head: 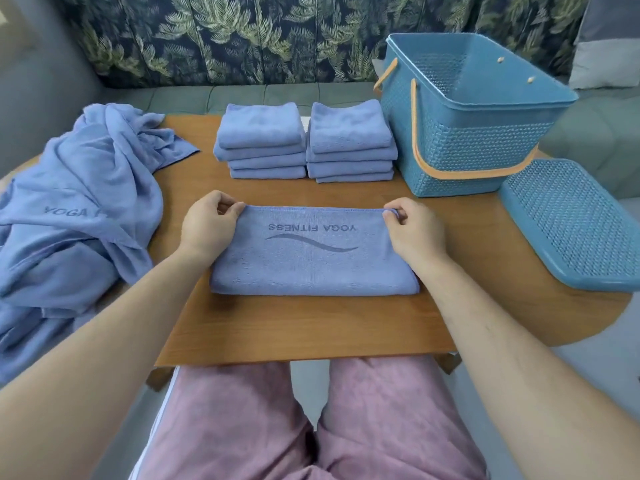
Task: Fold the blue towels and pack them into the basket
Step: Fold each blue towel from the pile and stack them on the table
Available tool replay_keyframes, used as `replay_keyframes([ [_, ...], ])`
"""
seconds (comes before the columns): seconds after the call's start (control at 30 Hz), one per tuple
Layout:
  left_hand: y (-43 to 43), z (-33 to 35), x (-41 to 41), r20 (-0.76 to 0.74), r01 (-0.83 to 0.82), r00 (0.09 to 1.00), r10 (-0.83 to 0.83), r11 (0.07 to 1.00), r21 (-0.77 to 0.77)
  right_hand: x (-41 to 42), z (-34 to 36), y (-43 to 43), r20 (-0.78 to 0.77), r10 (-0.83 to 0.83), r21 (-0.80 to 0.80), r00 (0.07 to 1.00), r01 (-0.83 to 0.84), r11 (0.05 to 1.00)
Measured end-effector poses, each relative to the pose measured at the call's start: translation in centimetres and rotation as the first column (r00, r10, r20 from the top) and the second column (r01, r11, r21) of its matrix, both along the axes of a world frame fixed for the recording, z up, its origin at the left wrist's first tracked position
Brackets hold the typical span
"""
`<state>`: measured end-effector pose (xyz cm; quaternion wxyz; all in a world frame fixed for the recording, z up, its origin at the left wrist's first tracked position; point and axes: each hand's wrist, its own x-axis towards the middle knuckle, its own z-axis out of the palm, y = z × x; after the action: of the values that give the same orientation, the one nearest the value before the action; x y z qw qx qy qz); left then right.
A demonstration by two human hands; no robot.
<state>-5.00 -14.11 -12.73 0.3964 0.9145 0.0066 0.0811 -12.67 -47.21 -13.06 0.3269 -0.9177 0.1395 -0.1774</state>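
- Done so far, as I read it: two stacks of folded towels, the left stack (262, 142) and the right stack (351, 140), sit side by side at the far edge of the counter (311, 327), several towels in each.
- In hand: one towel (311, 261) lies flat on the counter right in front of me, folded to a wide rectangle with its "YOGA FITNESS" print facing up and upside down to me.
- My left hand (207, 225) pinches the towel's far left corner between thumb and fingers. My right hand (415, 232) pinches the far right corner the same way.
- I judge this towel is mid-fold, with at least one more fold needed to match the stacks.
- Left to fold: a crumpled pile (76, 209) of blue towels hangs over the counter's left end. I cannot count them.
- Packing has not begun, I think: the basket (485, 150) stands at the far right just beside the stacks, and I see no towel in it, though its floor is partly hidden.
- Its lid (571, 223) is off, lying near the basket on the right.
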Motion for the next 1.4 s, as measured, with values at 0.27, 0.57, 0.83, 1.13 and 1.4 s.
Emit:
replay_keyframes([
  [0.27,-0.3,-0.7,1.0,0.07,0.012,0.997,-0.025,0.984,0.177,0.6,-0.4,0.1,-0.003,-0.038,-0.051,0.999,0.038,0.998],
  [0.57,-7.0,0.2,-4.6,0.249,0.263,0.9,-0.357,0.902,0.341,-2.0,1.5,8.1,0.009,0.019,-0.487,1.0,-0.012,0.873],
  [0.83,-7.4,-2.1,-4.9,-0.071,0.335,0.935,-0.346,0.804,0.492,-2.4,-0.7,9.5,-0.389,0.105,-0.354,0.915,-0.253,0.9],
  [1.13,-2.4,-1.2,-2.9,-0.183,0.322,0.947,-0.266,0.781,0.535,-3.0,-0.6,6.6,-0.461,-0.006,-0.382,0.887,-0.193,0.904],
  [1.4,-3.0,-1.1,-2.6,0.028,0.193,0.951,-0.309,0.659,0.727,-3.0,-0.8,7.3,-0.356,-0.048,-0.446,0.933,-0.125,0.886],
])
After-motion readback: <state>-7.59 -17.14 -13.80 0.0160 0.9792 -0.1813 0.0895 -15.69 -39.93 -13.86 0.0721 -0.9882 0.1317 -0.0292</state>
